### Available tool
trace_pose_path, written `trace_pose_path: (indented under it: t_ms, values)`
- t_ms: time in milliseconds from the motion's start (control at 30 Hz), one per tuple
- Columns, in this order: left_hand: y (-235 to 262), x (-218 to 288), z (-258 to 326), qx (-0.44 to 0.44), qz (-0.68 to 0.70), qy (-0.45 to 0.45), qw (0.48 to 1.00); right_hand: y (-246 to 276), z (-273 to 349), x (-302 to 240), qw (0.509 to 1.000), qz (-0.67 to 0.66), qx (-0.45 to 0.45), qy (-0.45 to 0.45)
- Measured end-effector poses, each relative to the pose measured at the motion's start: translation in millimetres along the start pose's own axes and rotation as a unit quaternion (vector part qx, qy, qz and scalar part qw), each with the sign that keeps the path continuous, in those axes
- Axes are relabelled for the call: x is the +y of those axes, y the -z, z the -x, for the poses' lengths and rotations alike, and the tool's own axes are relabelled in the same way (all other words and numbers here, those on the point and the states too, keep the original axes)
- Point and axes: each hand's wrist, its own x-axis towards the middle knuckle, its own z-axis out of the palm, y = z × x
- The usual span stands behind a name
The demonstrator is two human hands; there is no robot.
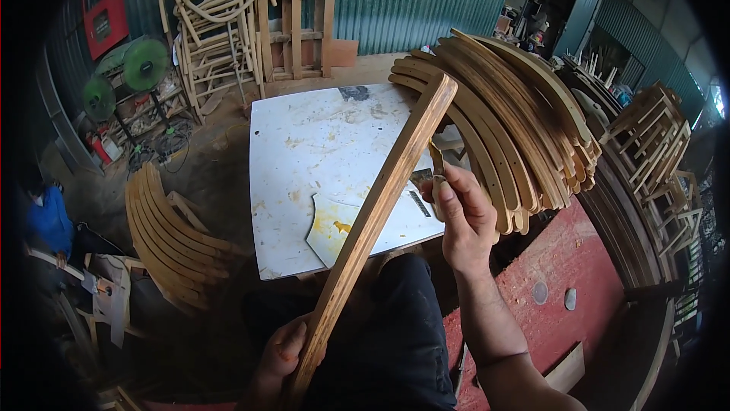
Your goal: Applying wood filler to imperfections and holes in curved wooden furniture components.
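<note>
A long brown wooden bar [380, 202] with dark streaks slants up from my lap across the white tabletop [304, 145]. My left hand [285, 346] is closed around its lower end. My right hand [468, 217] pinches a small putty knife [436, 158], its blade smeared yellow and close to the bar's right edge. Whether the blade touches the wood, I cannot tell. Behind the bar, a pale angular board [327, 225] with yellow paste on it lies on the tabletop, partly hidden. A small dark flat strip [419, 204] rests by my right fingers.
Curved wooden pieces [517, 114] are stacked to the right, above a red surface [563, 274]. More curved pieces [163, 236] stand on the left, near a person in blue [49, 221]. Green fans [144, 65] and piled chair frames [220, 31] line the back.
</note>
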Motion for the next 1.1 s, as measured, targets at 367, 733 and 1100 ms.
trace_pose_path:
  t_ms: [367,733,1100]
  values:
    - [-10.5,0.2,0.3,0.002,-0.069,-0.025,0.997,-0.5,-7.4,-2.4,0.980,0.178,0.039,0.081]
    - [-10.2,-9.3,2.9,0.027,-0.127,-0.064,0.989,-7.8,2.3,-3.8,0.958,0.250,0.081,0.116]
    - [-22.6,0.2,5.2,0.043,-0.095,-0.061,0.993,-8.5,8.0,1.5,0.966,0.213,0.119,0.080]
